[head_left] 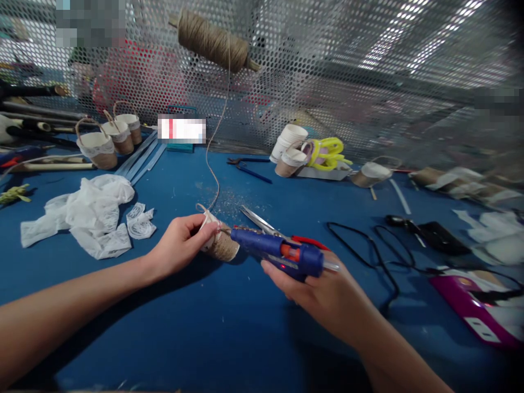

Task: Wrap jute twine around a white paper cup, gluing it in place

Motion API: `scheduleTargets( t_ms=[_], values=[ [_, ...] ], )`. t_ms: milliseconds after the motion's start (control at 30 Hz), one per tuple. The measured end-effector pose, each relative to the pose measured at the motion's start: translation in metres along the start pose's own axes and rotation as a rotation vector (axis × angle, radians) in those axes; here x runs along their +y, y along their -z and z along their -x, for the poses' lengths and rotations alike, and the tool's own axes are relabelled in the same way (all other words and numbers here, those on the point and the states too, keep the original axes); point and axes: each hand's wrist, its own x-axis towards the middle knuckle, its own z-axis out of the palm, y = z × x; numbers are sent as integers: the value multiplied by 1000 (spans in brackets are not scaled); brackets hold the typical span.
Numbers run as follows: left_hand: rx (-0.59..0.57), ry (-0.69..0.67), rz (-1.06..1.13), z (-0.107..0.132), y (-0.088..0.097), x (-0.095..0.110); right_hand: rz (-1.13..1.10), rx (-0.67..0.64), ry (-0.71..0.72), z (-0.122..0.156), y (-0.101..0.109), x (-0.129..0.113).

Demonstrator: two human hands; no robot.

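My left hand (pixel 180 244) grips a small paper cup (pixel 221 246) partly wrapped in brown twine, lying on its side on the blue table (pixel 172 327). My right hand (pixel 315 289) holds a blue hot glue gun (pixel 278 252) with its nozzle at the cup's side. A strand of twine (pixel 215 164) runs from the cup up to a twine spool (pixel 213 41) hung on the perforated metal screen. Scissors with red handles (pixel 262 222) lie just behind the glue gun.
White lace and cloth (pixel 88 213) lie at the left. Finished twine-wrapped cup baskets (pixel 107 143) stand at the back left. Stacked paper cups (pixel 289 150) and yellow-handled scissors (pixel 327 153) sit at the back middle. Black cable (pixel 368 251) and a purple box (pixel 470 305) are at the right.
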Motion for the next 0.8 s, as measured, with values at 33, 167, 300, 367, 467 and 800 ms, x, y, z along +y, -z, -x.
scheduleTargets(
  t_ms=[33, 167, 300, 367, 467, 800],
  values=[
    [-1, -3, 2, 0, 0, 0, -12, -8, -21, 0, 0, 0],
    [-19, -4, 5, 0, 1, -1, -68, -25, -116, 1, -1, -2],
    [-8, 9, -26, 1, 0, -2, -113, -55, -160, 1, -1, -3],
    [0, 6, -32, 1, 0, -1, -128, -62, -168, 1, -1, -4],
    [2, 0, -21, 1, 1, -1, -141, -66, -178, 1, 0, -5],
    [-14, 23, 22, 1, 0, 0, -73, -29, -141, -1, 0, -5]
  ],
)
